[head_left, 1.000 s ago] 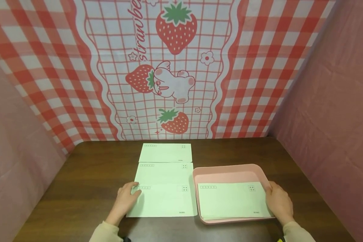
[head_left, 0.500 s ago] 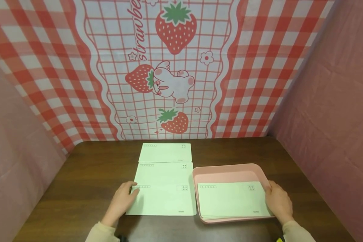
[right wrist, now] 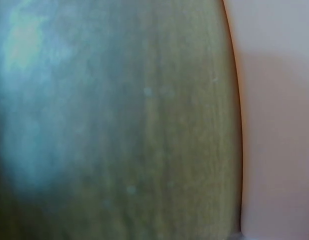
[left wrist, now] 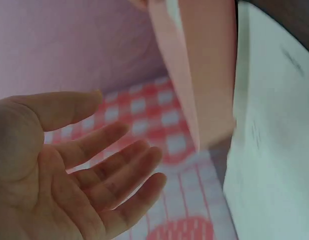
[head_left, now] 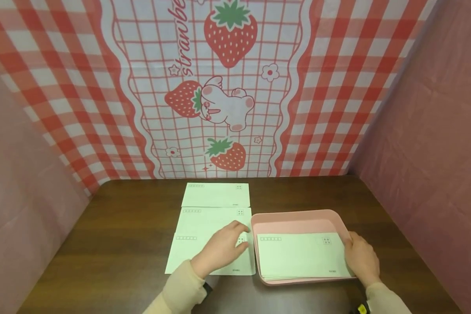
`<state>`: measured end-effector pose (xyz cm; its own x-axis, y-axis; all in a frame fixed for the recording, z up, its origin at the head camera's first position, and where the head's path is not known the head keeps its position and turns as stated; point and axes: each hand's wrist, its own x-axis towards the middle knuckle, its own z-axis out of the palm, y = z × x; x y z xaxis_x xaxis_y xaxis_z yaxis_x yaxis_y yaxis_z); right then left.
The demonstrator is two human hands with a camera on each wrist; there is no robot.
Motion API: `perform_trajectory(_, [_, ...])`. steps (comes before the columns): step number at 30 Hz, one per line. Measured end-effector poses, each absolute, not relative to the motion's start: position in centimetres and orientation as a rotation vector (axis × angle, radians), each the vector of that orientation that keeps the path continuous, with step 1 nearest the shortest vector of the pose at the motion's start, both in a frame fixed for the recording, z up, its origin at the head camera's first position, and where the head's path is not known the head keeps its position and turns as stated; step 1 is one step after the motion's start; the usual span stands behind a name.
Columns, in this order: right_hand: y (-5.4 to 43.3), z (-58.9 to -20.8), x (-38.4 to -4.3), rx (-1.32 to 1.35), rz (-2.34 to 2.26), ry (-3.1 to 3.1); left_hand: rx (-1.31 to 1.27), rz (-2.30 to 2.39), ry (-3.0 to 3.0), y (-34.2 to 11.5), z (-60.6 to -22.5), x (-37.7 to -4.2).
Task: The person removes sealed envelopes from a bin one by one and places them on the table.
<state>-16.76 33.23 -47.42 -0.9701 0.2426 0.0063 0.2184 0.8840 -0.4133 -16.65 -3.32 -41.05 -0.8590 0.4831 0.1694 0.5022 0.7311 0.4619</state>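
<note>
In the head view my left hand [head_left: 221, 248] hovers over the nearest of three white envelopes [head_left: 188, 257], its fingers loosely bent and holding nothing. The left wrist view shows the same palm [left wrist: 79, 175] bare, with the fingers apart and the tray wall [left wrist: 212, 75] beyond. A pink tray [head_left: 294, 223] stands right of the envelopes. Inside it lies a stack of white envelopes [head_left: 298, 257], the top one printed with small boxes. My right hand [head_left: 363, 259] grips the tray's right rim, its thumb on the inner side. The right wrist view has no fingers in it.
A middle envelope [head_left: 216, 221] and a far envelope [head_left: 216, 195] continue the column toward the back of the brown wooden table [head_left: 114, 231]. A red-checked strawberry cloth [head_left: 227, 100] hangs behind, with pink cloth [head_left: 428, 131] at the sides.
My left hand has left the near envelope's left edge and swung right across it toward the tray. The right hand stays on the tray rim. The head view has shifted slightly.
</note>
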Motion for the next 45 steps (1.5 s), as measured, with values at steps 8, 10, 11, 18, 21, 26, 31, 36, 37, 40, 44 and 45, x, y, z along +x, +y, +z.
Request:
perform_trajectory(8, [33.1,-47.6,-16.9,-0.362,0.640,-3.007,-1.025,-0.414,-2.958,2.1,-42.9,-18.9])
perform_trajectory(10, [33.2,-47.5,-16.9,-0.372,0.643,-3.009,-1.008,-0.357,-3.016,2.8,-43.5,-19.5])
perform_trajectory(11, [33.2,-47.5,-16.9,-0.375,0.641,-3.008,-0.996,-0.327,-3.048,3.2,-43.8,-19.6])
perform_trajectory(18, [33.4,-47.5,-16.7,-0.395,0.659,-3.014,-0.931,-0.188,-3.177,4.7,-45.3,-19.6])
perform_trajectory(21, [33.4,-47.6,-16.7,-0.404,0.673,-3.020,-0.930,-0.130,-3.172,5.0,-45.5,-19.2])
perform_trajectory(26, [33.4,-47.6,-16.8,-0.400,0.675,-3.010,-0.921,-0.138,-3.132,5.2,-45.6,-19.2])
perform_trajectory(31, [33.4,-47.5,-16.8,-0.403,0.668,-3.017,-0.907,-0.028,-3.062,5.4,-45.7,-19.0])
perform_trajectory(36, [33.4,-47.5,-16.8,-0.405,0.662,-3.021,-0.871,0.103,-2.974,5.7,-45.6,-18.6])
perform_trajectory(37, [33.4,-47.5,-16.8,-0.407,0.662,-3.021,-0.865,0.114,-2.965,5.8,-45.7,-18.5])
perform_trajectory(40, [33.3,-47.4,-16.8,-0.412,0.661,-3.018,-0.849,0.139,-2.948,5.9,-45.7,-18.4])
perform_trajectory(44, [33.3,-47.4,-16.8,-0.424,0.667,-3.021,-0.841,0.158,-2.931,5.9,-45.9,-18.6])
perform_trajectory(45, [33.3,-47.4,-16.8,-0.425,0.668,-3.023,-0.843,0.150,-2.926,5.9,-45.9,-18.6])
